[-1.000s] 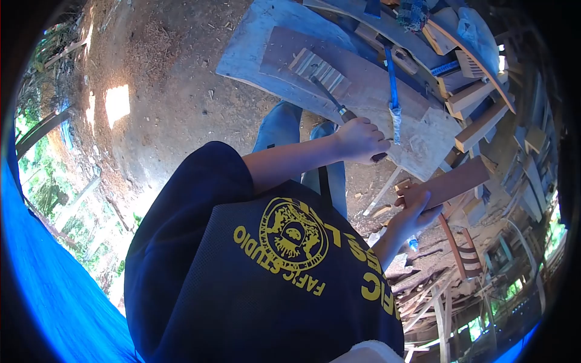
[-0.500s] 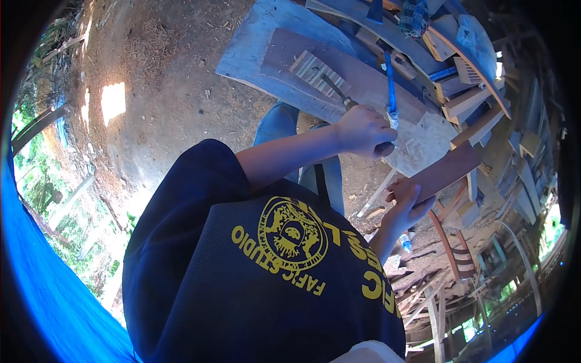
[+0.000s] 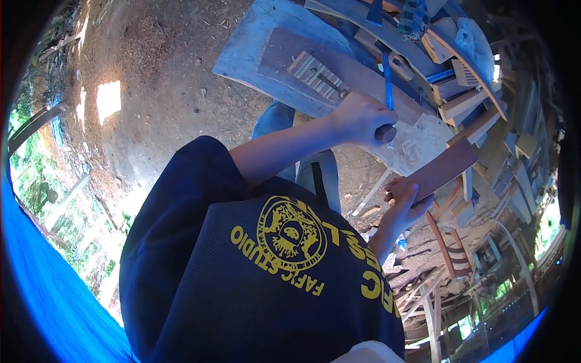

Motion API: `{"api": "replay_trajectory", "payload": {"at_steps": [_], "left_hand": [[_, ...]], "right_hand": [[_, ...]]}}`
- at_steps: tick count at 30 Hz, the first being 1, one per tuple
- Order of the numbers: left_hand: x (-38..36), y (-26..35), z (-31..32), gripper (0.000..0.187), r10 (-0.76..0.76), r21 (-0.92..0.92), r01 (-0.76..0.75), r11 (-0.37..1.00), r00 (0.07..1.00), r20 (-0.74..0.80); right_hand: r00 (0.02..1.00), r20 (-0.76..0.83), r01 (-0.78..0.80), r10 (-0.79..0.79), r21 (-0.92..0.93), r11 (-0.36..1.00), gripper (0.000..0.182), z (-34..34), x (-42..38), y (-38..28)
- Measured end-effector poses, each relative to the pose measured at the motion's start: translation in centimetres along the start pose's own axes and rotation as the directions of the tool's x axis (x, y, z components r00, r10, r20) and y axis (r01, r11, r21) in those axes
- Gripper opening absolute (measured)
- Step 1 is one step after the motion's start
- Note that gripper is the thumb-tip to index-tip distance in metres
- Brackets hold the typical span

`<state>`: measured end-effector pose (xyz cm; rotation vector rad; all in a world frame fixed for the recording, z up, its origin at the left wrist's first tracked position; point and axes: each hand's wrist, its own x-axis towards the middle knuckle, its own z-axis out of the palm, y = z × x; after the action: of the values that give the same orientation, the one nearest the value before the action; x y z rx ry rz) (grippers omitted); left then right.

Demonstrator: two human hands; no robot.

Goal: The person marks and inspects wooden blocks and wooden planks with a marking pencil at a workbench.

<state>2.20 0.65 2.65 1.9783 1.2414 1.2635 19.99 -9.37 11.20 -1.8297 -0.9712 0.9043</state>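
My left hand [image 3: 365, 119] is wrapped round a chisel [image 3: 385, 134], its rounded handle end sticking out below the fist. The chisel's metal blade points away over a striped piece [image 3: 316, 74] of pale and dark strips. That piece lies on a brown board [image 3: 290, 48], which rests on a wide pale plank [image 3: 239, 57]. My right hand [image 3: 404, 204] grips a flat brown wooden block [image 3: 442, 170], thumb on top and fingers curled under its near end. The block is held apart from the chisel, to its right.
A blue-handled tool [image 3: 388, 78] lies across the board just beyond my left hand. Wood offcuts [image 3: 469, 103] and a clear plastic bag [image 3: 472, 39] crowd the right side. A curved slatted wooden frame [image 3: 451, 248] stands lower right. Shavings cover the dirt ground [image 3: 163, 66].
My left hand has shifted slightly up, and the chisel's handle end has risen with it. The right hand still holds the block in nearly the same place.
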Motion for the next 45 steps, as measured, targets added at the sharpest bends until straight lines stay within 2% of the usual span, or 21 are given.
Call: {"api": "replay_trajectory", "payload": {"at_steps": [2,4,5,9,10,11,15,16,17,19,20,23,27,28,31,38,39,41,42,44,45], "left_hand": [[0.4,-0.1,-0.5,0.012,-0.035,-0.016,0.035,0.999,0.999,0.019],[0.7,-0.4,-0.6,0.012,-0.068,0.000,0.068,0.998,0.997,0.027],[0.9,-0.5,-0.6,0.015,-0.101,0.014,0.100,0.995,0.994,0.037],[1.6,-0.5,-0.6,0.017,-0.127,-0.024,0.127,0.992,0.992,-0.003],[1.8,-0.4,-0.7,0.018,-0.131,-0.032,0.131,0.991,0.991,0.012],[1.9,-0.3,-0.8,0.018,-0.134,-0.038,0.135,0.990,0.991,0.026],[2.0,-0.8,-1.0,0.017,-0.173,-0.052,0.176,0.983,0.984,0.052],[2.1,-1.0,-1.1,0.012,-0.151,-0.110,0.149,0.983,0.988,-0.009],[2.2,-1.0,-1.3,0.008,-0.132,-0.166,0.119,0.979,0.989,-0.070],[2.3,-0.9,-1.8,0.011,-0.186,-0.127,0.180,0.975,0.982,-0.032],[2.2,-0.8,-2.0,0.015,-0.238,-0.091,0.238,0.967,0.971,0.014],[2.3,-1.4,-1.9,0.015,-0.213,-0.114,0.210,0.971,0.977,-0.014],[2.1,-1.5,-1.7,0.009,-0.200,-0.144,0.196,0.970,0.980,-0.019],[2.1,-1.4,-1.6,0.011,-0.198,-0.129,0.192,0.973,0.980,-0.034],[2.3,-1.6,-1.4,0.015,-0.175,-0.069,0.171,0.983,0.983,-0.049],[1.9,-0.8,0.3,0.023,-0.157,-0.018,0.156,0.988,0.982,-0.101],[1.6,-0.6,0.7,0.023,-0.157,-0.023,0.155,0.988,0.983,-0.093],[1.6,-0.9,0.8,0.025,-0.139,-0.034,0.137,0.990,0.987,-0.079],[1.5,-0.9,0.9,0.025,-0.144,-0.037,0.142,0.989,0.987,-0.074],[1.6,-0.6,1.2,0.024,-0.165,-0.015,0.165,0.986,0.984,-0.064],[1.7,-0.5,1.3,0.024,-0.163,-0.018,0.162,0.987,0.984,-0.065]], "right_hand": [[1.000,-0.006,0.015,-0.015,-0.015,1.000,0.046,-0.4,0.4,0.1],[0.980,-0.022,0.200,-0.200,0.019,0.980,0.050,-0.9,0.5,-0.3],[0.979,-0.016,0.202,-0.201,0.021,0.979,0.050,-1.3,0.3,-0.9],[0.906,-0.313,0.364,-0.284,0.239,0.900,0.061,-3.0,-0.5,-7.0],[0.905,-0.323,0.398,-0.275,0.418,0.817,0.057,-3.3,-0.5,-7.4],[0.906,-0.319,0.399,-0.279,0.418,0.816,0.057,-3.7,-0.3,-6.8],[0.932,-0.123,0.358,-0.341,0.172,0.918,0.051,3.7,0.1,-3.6],[0.935,-0.071,0.353,-0.347,0.105,0.930,0.050,5.0,-0.5,-2.9],[0.937,-0.018,0.349,-0.348,0.037,0.937,0.049,4.0,-1.1,-2.5],[0.936,0.087,0.350,-0.342,-0.092,0.932,0.046,1.6,-2.0,-1.8],[0.934,0.136,0.350,-0.331,-0.157,0.923,0.045,0.0,-2.2,-1.4],[0.922,0.263,0.364,-0.283,-0.347,0.864,0.041,-3.7,-1.9,0.0],[0.891,0.419,0.408,-0.177,-0.565,0.717,0.036,-0.8,0.7,3.1],[0.974,0.225,0.093,0.010,-0.441,0.893,0.033,5.5,-1.5,-4.0],[0.977,0.208,0.099,-0.039,-0.285,0.953,0.039,1.9,-0.5,-2.8],[0.967,0.224,-0.011,0.124,-0.446,0.895,0.065,2.6,-1.4,-0.7],[0.975,0.083,-0.153,0.208,-0.432,0.889,0.062,4.5,-2.3,-1.9],[0.980,0.077,-0.174,0.182,-0.092,0.980,0.064,1.7,-1.4,0.7],[0.979,0.075,-0.181,0.188,-0.095,0.979,0.064,0.4,-0.8,1.5],[0.979,-0.084,0.190,-0.185,0.047,0.981,0.058,-1.2,0.0,1.2],[0.915,-0.176,0.383,-0.363,0.098,0.918,0.056,-1.5,0.6,0.8]]}}
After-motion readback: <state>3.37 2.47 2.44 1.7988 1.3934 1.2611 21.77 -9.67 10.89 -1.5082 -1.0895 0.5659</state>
